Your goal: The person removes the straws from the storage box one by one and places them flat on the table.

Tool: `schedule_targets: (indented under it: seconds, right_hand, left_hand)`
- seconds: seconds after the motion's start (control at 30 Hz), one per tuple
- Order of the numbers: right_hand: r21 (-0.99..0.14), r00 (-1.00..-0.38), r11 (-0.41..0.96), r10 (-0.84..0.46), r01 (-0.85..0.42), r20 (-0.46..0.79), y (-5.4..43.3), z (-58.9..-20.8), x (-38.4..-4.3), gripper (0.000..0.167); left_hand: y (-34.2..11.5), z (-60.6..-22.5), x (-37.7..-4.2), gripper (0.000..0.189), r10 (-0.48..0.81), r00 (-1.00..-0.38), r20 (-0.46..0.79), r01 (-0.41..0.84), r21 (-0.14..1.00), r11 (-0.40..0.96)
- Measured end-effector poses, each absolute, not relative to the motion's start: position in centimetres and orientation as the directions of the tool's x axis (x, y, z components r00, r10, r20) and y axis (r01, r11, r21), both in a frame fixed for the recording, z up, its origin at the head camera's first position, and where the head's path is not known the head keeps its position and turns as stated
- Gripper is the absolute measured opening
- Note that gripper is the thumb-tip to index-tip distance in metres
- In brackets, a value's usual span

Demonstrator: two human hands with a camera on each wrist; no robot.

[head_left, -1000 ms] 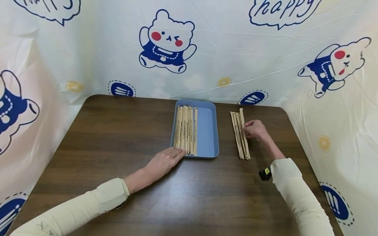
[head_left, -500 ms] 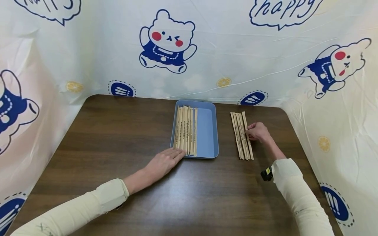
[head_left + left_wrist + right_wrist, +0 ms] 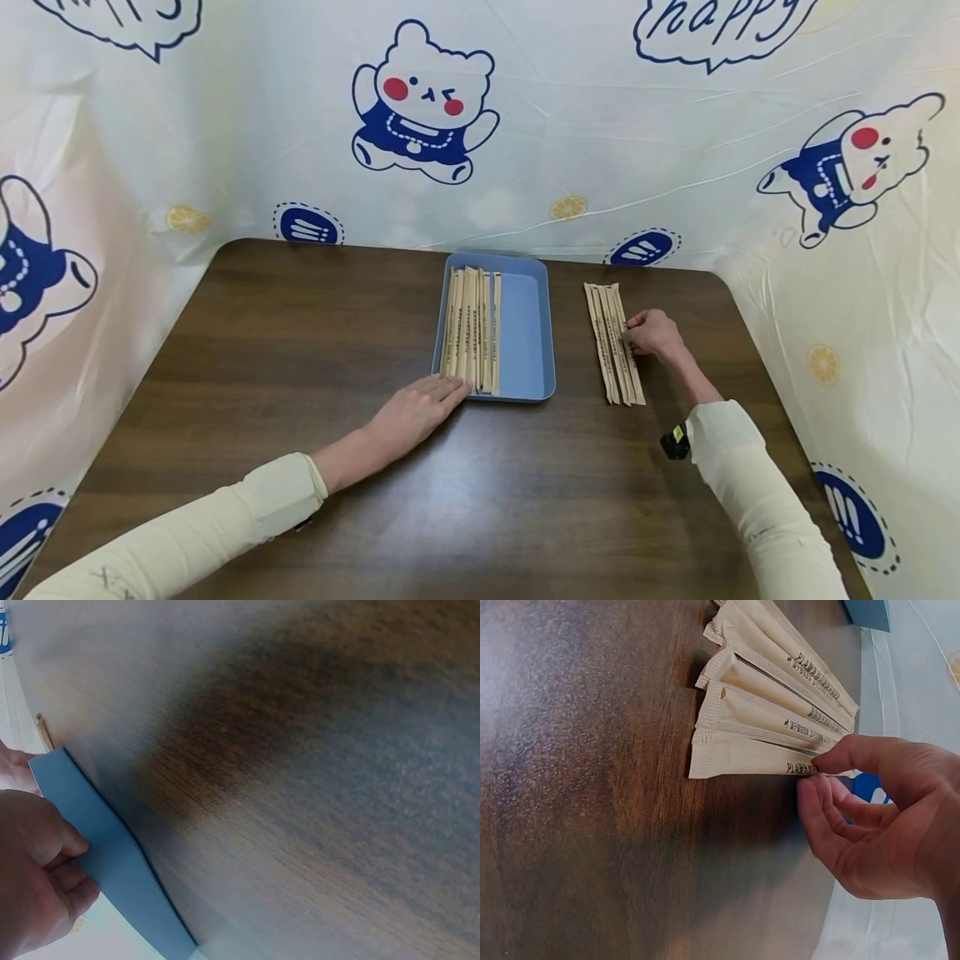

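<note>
Over on the right of the table (image 3: 315,333), the right hand (image 3: 656,335) has thumb and fingers pinched on the rightmost paper-wrapped stick (image 3: 750,757), which lies just left of it beside its row-mates (image 3: 607,346), while the left hand (image 3: 416,410) grips the near left corner of the blue tray (image 3: 528,333).

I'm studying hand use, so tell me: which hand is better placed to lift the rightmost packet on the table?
Probably the right hand: it pinches the rightmost packet, while the left hand holds the near edge of the blue tray, away from it.
</note>
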State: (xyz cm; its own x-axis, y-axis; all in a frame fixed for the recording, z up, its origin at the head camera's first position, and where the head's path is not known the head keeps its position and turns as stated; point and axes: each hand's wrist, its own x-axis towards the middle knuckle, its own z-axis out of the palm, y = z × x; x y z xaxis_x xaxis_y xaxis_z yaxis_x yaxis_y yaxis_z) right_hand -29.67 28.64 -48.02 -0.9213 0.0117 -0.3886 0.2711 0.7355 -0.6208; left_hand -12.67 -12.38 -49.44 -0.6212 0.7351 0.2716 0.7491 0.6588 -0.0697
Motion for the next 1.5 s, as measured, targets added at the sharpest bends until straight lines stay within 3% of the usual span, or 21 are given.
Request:
schedule_targets:
  seconds: [0.37, 0.6, 0.73, 0.87, 1.1, 1.5]
  right_hand:
    - [-0.643, -0.924, 0.705, 0.045, 0.299, -0.381, 28.7, -47.1, -29.6, 0.033]
    - [-0.828, -0.869, 0.368, -0.097, 0.422, -0.486, 26.0, -44.6, -30.0, 0.054]
    - [-0.859, -0.838, 0.213, -0.203, 0.467, -0.506, 24.0, -43.4, -29.7, 0.056]
    - [-0.87, -0.823, 0.141, -0.285, 0.472, -0.492, 21.7, -42.6, -29.2, 0.054]
    - [-0.877, -0.803, 0.13, -0.359, 0.462, -0.476, 17.9, -42.0, -28.9, 0.056]
    - [-0.854, -0.783, 0.181, -0.342, 0.489, -0.52, 13.6, -43.8, -28.8, 0.063]
  left_hand:
    - [-12.5, -49.3, -12.9, 0.048, 0.744, -0.615, 0.262, 0.755, -0.08, 0.651]
    - [-12.5, -49.4, -12.9, 0.048, 0.744, -0.613, 0.264, 0.755, -0.081, 0.651]
    - [-12.4, -49.3, -12.9, 0.049, 0.743, -0.615, 0.263, 0.754, -0.079, 0.652]
    - [-12.4, -49.2, -12.8, 0.049, 0.744, -0.615, 0.261, 0.754, -0.083, 0.652]
    - [-12.4, -49.2, -12.6, 0.049, 0.743, -0.618, 0.257, 0.751, -0.088, 0.655]
    - [-12.5, -49.2, -12.7, 0.047, 0.744, -0.612, 0.268, 0.752, -0.094, 0.652]
